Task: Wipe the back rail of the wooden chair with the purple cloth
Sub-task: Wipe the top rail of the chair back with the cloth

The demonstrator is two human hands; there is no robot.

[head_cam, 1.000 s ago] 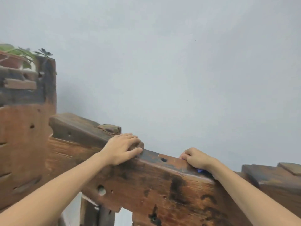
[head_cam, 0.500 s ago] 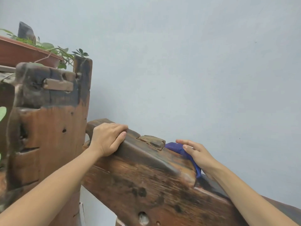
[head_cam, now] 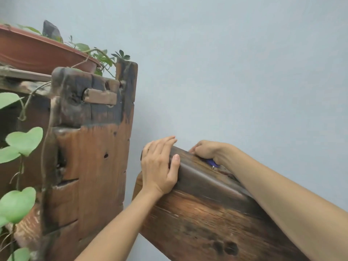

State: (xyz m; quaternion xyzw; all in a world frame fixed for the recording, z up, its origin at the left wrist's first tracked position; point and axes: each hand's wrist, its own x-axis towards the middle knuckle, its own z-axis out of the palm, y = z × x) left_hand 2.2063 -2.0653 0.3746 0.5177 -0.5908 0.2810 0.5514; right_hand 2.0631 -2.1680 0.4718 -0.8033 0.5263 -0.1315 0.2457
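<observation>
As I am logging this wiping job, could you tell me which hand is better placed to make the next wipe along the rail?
Right. The right hand already holds the purple cloth against the back rail; the left hand only braces the rail's end.

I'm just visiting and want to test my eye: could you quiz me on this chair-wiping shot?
1. True or false: the left hand holds the cloth.
2. Which hand rests nearer the rail end: A left, B right?
3. Fill in: the brown planter sits to the ___ of the hands.

Key: 1 false, the right hand covers it. 2 A. 3 left.
</observation>
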